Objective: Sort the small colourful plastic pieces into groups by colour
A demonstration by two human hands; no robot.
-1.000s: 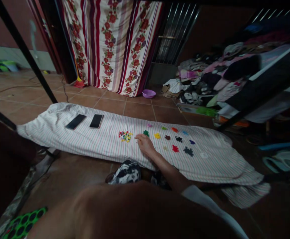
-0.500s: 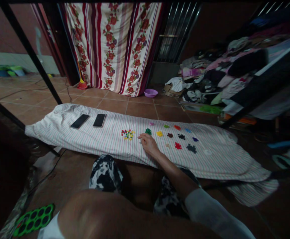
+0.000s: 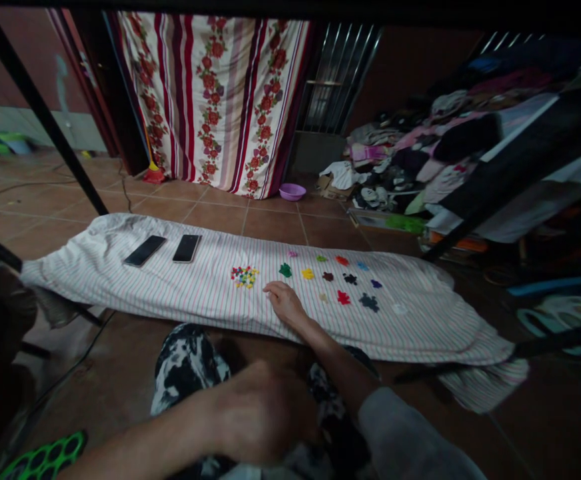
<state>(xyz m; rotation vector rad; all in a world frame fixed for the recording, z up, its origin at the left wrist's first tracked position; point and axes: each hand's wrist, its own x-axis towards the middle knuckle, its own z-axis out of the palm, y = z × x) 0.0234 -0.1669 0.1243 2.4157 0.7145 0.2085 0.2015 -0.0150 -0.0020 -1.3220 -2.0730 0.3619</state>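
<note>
Grouped by colour: thirteen small clusters are lying apart on the right half of the cloth-covered desk point(image 3: 210, 300). The green cluster point(image 3: 285, 270), yellow cluster point(image 3: 308, 274), brown cluster point(image 3: 327, 276) and black cluster point(image 3: 350, 279) are forming a rough middle row; pink, light green, orange and light blue ones are sitting beyond it, and a dark blue one is lying off its right end. The beige cluster point(image 3: 323, 297), red cluster point(image 3: 343, 297), dark grey cluster point(image 3: 370, 302) and white cluster point(image 3: 400, 309) are lying on the near side.
Mixed pile: red, yellow and green pieces are lying jumbled in one mixed pile point(image 3: 244, 277), left of the clusters. Much of the colour grouping is looking done, by judgement, with this pile being the part left ungrouped.
Right grip: the right hand point(image 3: 285, 301) is hovering or resting low over the cloth, its fingers curling in towards the thumb. Whether they are fully meeting, or pinching a piece, is not showing.
Pile to grip: the mixed pile is lying just beside the right fingertips, to their left and slightly farther from the person; the green cluster is lying beyond the hand.
Left grip: the left hand point(image 3: 258, 413) is blurring in front of the knees, well apart from the pile; its opening and any hold are impossible to tell.
</note>
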